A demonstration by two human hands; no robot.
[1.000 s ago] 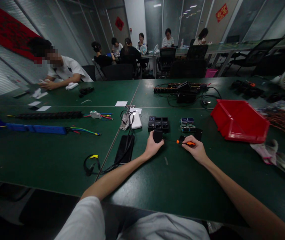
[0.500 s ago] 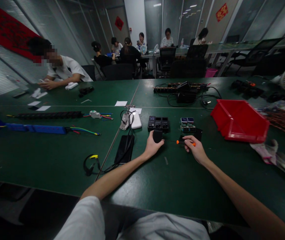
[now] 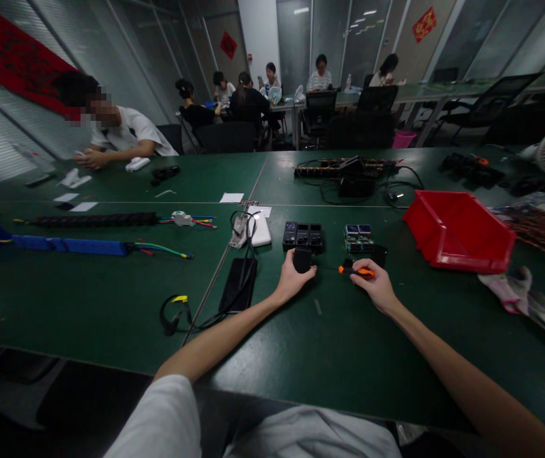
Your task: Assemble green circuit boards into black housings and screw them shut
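Observation:
My left hand (image 3: 293,280) is closed around a small black box-shaped housing (image 3: 302,259), held on the green table. In my right hand (image 3: 376,285) is a screwdriver (image 3: 359,273) with an orange and black handle. Its thin shaft points left at the side of the housing; whether the tip touches is too small to tell. Just beyond my left hand stand several similar black modules (image 3: 303,235) in a row. Small green circuit boards with dark displays (image 3: 358,236) lie beyond my right hand, with a flat black piece (image 3: 379,255) close by.
A red bin (image 3: 458,232) and a glove (image 3: 511,289) are at the right. To the left lie a black phone-like slab (image 3: 237,284), cables, a white box (image 3: 260,229) and blue strips (image 3: 67,245). Black strips and cables (image 3: 353,175) lie farther back. A person (image 3: 120,130) sits at far left.
The fingers of my right hand have shifted on the screwdriver, leaving more of its handle visible. My left hand and the black housing have hardly moved.

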